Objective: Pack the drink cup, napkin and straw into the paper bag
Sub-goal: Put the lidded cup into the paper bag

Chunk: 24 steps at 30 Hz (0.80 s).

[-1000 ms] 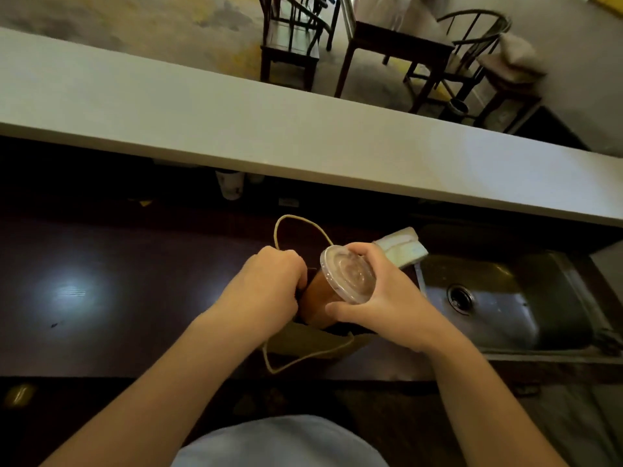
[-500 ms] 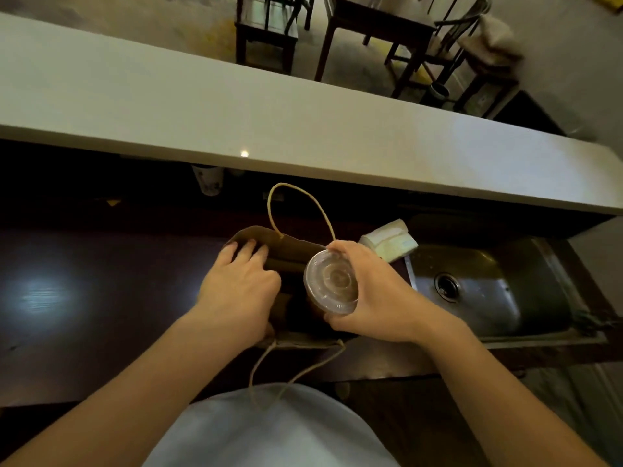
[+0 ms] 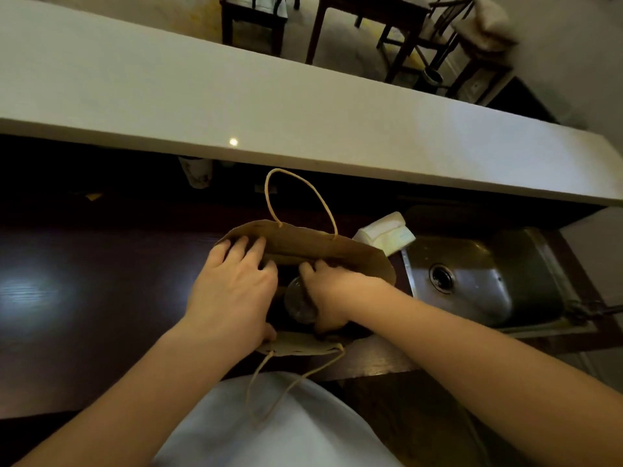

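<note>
1. Left hand [image 3: 232,291]: palm down, fingers spread, pressing the paper bag [image 3: 303,244] mouth open on the dark bench [image 3: 101,298]. Risk: if it slips, the soft wall may fold onto the cup.
2. Right hand [image 3: 328,291]: reaching down inside the bag, curled around the drink cup [image 3: 298,303], already below the rim. Risk: release while tilted could tip it.
3. Napkin [image 3: 384,232]: outside, just beside the bag, near the sink [image 3: 472,278]. No straw is visible.
</note>
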Each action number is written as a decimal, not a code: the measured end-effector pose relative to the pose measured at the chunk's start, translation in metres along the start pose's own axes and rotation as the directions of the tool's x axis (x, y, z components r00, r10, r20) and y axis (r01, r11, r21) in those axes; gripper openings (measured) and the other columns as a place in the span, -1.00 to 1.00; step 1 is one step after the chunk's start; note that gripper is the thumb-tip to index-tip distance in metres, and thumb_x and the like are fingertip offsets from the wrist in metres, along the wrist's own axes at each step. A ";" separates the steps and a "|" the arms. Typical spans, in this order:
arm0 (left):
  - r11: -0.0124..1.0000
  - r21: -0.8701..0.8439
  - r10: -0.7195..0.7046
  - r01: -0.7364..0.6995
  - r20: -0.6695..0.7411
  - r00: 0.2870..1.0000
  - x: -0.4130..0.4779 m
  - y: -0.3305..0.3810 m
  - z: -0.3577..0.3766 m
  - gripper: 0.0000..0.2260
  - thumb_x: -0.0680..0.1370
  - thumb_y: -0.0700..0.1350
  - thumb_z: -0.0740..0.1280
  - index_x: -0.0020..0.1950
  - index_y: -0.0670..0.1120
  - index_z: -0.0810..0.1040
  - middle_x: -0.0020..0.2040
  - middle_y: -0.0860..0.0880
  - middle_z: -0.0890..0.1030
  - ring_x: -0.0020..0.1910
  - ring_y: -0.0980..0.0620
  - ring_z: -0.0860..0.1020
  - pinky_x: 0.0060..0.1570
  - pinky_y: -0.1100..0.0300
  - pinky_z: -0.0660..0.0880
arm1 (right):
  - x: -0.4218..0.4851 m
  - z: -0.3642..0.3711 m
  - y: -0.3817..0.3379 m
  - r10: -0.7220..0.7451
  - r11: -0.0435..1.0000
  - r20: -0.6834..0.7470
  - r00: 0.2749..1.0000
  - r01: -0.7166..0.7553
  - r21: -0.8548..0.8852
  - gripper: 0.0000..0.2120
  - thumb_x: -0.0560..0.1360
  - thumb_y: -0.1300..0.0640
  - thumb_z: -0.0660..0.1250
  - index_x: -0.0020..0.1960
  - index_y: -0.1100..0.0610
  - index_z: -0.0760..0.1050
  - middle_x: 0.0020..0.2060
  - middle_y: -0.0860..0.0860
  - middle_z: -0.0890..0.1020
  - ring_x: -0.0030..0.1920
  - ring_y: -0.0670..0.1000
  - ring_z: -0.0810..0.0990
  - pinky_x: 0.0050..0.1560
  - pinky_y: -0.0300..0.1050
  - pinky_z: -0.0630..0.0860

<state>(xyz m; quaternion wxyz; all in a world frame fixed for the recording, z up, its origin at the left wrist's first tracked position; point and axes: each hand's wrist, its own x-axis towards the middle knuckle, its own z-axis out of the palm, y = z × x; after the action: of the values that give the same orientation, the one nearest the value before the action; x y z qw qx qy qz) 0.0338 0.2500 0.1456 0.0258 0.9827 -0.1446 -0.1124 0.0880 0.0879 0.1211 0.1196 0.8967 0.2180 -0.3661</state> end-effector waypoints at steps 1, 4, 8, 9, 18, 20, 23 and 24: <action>1.000 0.000 -0.003 0.003 0.006 1.000 0.000 0.002 0.000 -0.14 0.29 0.31 0.45 0.48 0.00 0.29 0.60 -0.13 0.10 0.57 -0.13 0.04 0.52 -0.06 -0.03 | 0.011 0.005 -0.004 0.016 0.997 0.052 0.999 -0.012 -0.073 -0.01 0.36 -0.03 0.49 0.54 0.04 -0.10 0.40 0.21 0.28 0.26 0.27 0.44 0.19 0.20 0.51; 1.000 -0.004 -0.004 0.004 0.021 1.000 0.001 0.007 -0.001 -0.11 0.30 0.29 0.46 0.52 -0.03 0.24 0.61 -0.14 0.06 0.57 -0.14 0.01 0.51 -0.07 -0.08 | 0.041 0.021 -0.012 0.092 0.969 0.156 0.983 -0.053 -0.241 -0.06 0.43 -0.10 0.37 0.54 -0.02 -0.20 0.44 0.26 0.20 0.30 0.36 0.36 0.20 0.36 0.43; 1.000 -0.008 -0.008 0.009 0.015 1.000 -0.001 0.002 0.004 -0.11 0.31 0.29 0.45 0.52 -0.04 0.23 0.61 -0.13 0.05 0.57 -0.14 0.00 0.51 -0.05 -0.08 | 0.068 0.038 -0.034 0.207 0.949 0.162 0.965 -0.158 -0.272 -0.17 0.43 0.00 0.35 0.53 -0.08 -0.08 0.39 0.25 0.26 0.27 0.46 0.36 0.03 0.48 0.45; 1.000 -0.014 -0.012 0.012 0.008 1.000 -0.002 0.000 0.005 -0.11 0.31 0.30 0.44 0.52 -0.04 0.23 0.61 -0.12 0.05 0.57 -0.13 0.01 0.51 -0.05 -0.07 | 0.072 0.040 -0.039 0.223 0.942 0.153 0.963 -0.172 -0.287 -0.18 0.43 0.04 0.36 0.53 -0.06 -0.05 0.37 0.27 0.26 0.25 0.49 0.36 -0.09 0.49 0.49; 0.998 -0.068 0.006 -0.007 -0.004 1.000 -0.003 -0.007 0.009 -0.19 0.25 0.32 0.44 0.43 0.07 0.36 0.59 -0.05 0.16 0.55 -0.08 0.10 0.49 -0.03 -0.02 | 0.068 0.043 -0.043 0.225 0.918 0.082 0.971 -0.183 -0.352 -0.31 0.54 0.06 0.20 0.55 0.04 -0.10 0.37 0.29 0.31 0.19 0.46 0.45 -0.24 0.29 0.60; 0.998 -0.070 -0.006 0.006 0.007 1.000 -0.004 -0.005 0.010 -0.19 0.25 0.33 0.44 0.43 0.08 0.35 0.58 -0.05 0.17 0.55 -0.10 0.10 0.48 -0.04 -0.02 | 0.065 0.047 -0.043 0.241 0.928 0.095 0.966 -0.201 -0.312 -0.25 0.53 0.09 0.25 0.55 0.00 -0.14 0.35 0.29 0.33 0.22 0.42 0.45 -0.26 0.24 0.61; 0.998 -0.061 -0.019 0.020 0.014 1.000 -0.003 -0.001 0.009 -0.16 0.24 0.33 0.45 0.45 0.08 0.32 0.58 -0.06 0.18 0.55 -0.13 0.11 0.48 -0.06 0.00 | 0.061 0.047 -0.039 0.196 0.959 0.115 0.974 -0.166 -0.229 -0.20 0.51 0.11 0.31 0.55 -0.01 -0.15 0.36 0.26 0.36 0.28 0.35 0.44 -0.06 0.22 0.61; 0.998 -0.053 -0.017 0.018 0.015 1.000 -0.003 0.000 0.007 -0.15 0.23 0.34 0.45 0.45 0.08 0.32 0.58 -0.06 0.19 0.55 -0.13 0.12 0.48 -0.07 0.01 | 0.057 0.044 -0.037 0.168 0.971 0.112 0.979 -0.145 -0.190 -0.21 0.52 0.10 0.31 0.55 0.00 -0.14 0.38 0.24 0.35 0.31 0.33 0.41 0.06 0.23 0.57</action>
<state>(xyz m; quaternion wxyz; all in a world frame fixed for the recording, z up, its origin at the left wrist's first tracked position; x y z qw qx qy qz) 0.0296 0.2507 0.1391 0.0498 0.9821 -0.1331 -0.1237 0.0797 0.1210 0.0475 0.2428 0.8713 0.1708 -0.3908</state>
